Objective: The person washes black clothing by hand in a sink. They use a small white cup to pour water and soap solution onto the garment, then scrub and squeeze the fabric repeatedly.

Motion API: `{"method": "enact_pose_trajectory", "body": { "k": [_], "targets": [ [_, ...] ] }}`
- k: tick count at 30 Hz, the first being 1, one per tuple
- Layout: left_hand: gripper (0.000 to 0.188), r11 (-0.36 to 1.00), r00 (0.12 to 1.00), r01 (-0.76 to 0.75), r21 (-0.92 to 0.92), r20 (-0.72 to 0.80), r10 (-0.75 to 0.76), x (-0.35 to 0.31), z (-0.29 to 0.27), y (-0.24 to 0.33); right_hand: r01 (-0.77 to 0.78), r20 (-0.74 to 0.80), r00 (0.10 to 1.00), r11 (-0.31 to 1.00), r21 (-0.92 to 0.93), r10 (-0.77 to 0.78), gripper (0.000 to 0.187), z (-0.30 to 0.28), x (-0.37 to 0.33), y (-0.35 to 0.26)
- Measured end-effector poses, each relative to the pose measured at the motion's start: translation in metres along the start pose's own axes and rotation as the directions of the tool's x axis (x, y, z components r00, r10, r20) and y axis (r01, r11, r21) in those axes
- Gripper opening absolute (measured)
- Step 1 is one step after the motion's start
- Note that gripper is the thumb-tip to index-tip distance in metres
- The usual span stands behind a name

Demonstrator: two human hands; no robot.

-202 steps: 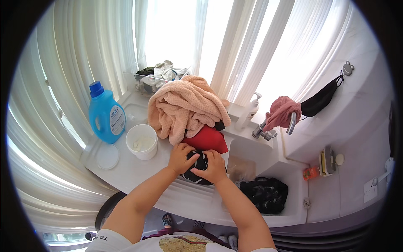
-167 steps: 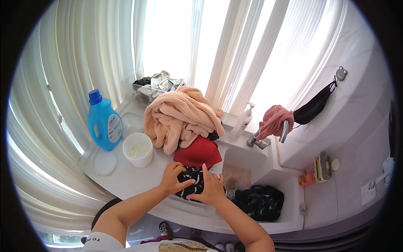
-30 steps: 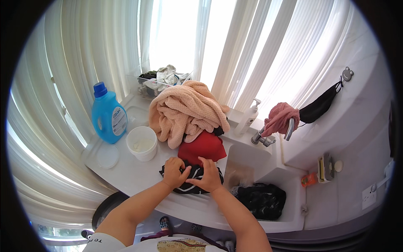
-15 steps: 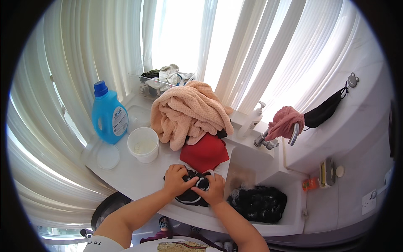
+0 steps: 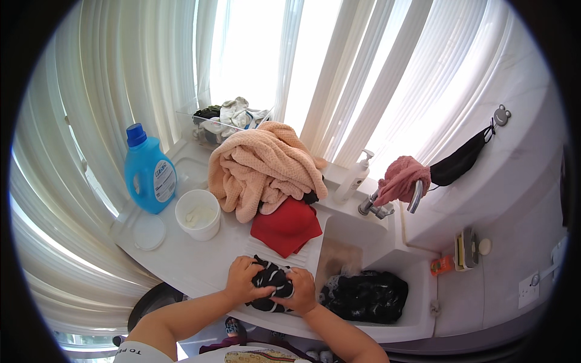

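A black garment with white trim (image 5: pixel 270 281) is bunched up at the front of the white counter. My left hand (image 5: pixel 242 281) grips its left side, and my right hand (image 5: pixel 301 290) grips its right side, thumbs toward each other. Just beyond lies a red garment (image 5: pixel 287 226), spread partly over the ridged washboard (image 5: pixel 305 257). To the right, dark wet cloth (image 5: pixel 370 296) sits with some suds in the sink (image 5: pixel 402 330).
Behind the red garment is a heaped peach towel (image 5: pixel 266 169). At left stand a blue detergent bottle (image 5: pixel 151 175), an uncovered white tub (image 5: pixel 198 224) and its lid (image 5: pixel 149 233). A pink cloth (image 5: pixel 404 180) hangs over the faucet (image 5: pixel 416 196), near a pump bottle (image 5: pixel 354 178).
Both hands have bunched the black garment more compactly, and it has drawn away from the red one, baring more washboard. The whole view has shifted slightly.
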State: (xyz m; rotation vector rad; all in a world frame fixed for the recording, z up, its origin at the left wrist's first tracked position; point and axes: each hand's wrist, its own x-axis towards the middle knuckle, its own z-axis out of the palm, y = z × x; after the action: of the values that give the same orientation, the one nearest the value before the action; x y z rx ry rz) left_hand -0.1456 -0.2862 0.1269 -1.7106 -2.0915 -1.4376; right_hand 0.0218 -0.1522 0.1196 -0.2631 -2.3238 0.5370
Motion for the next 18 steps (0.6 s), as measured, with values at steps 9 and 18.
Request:
{"method": "enact_pose_trajectory", "body": {
  "k": [9, 18],
  "targets": [
    [0.039, 0.992, 0.986, -0.121, -0.043, -0.123, 0.114, 0.052, 0.0, -0.01, -0.25, 0.038, 0.967, 0.912, 0.326, 0.252, 0.059, -0.001, 0.037, 0.033],
    [0.044, 0.998, 0.992, 0.035, 0.043, -0.122, -0.029, 0.015, 0.014, -0.015, 0.0, -0.007, 1.0, 0.996, -0.088, -0.001, 0.074, 0.006, 0.027, -0.019]
  ]
}}
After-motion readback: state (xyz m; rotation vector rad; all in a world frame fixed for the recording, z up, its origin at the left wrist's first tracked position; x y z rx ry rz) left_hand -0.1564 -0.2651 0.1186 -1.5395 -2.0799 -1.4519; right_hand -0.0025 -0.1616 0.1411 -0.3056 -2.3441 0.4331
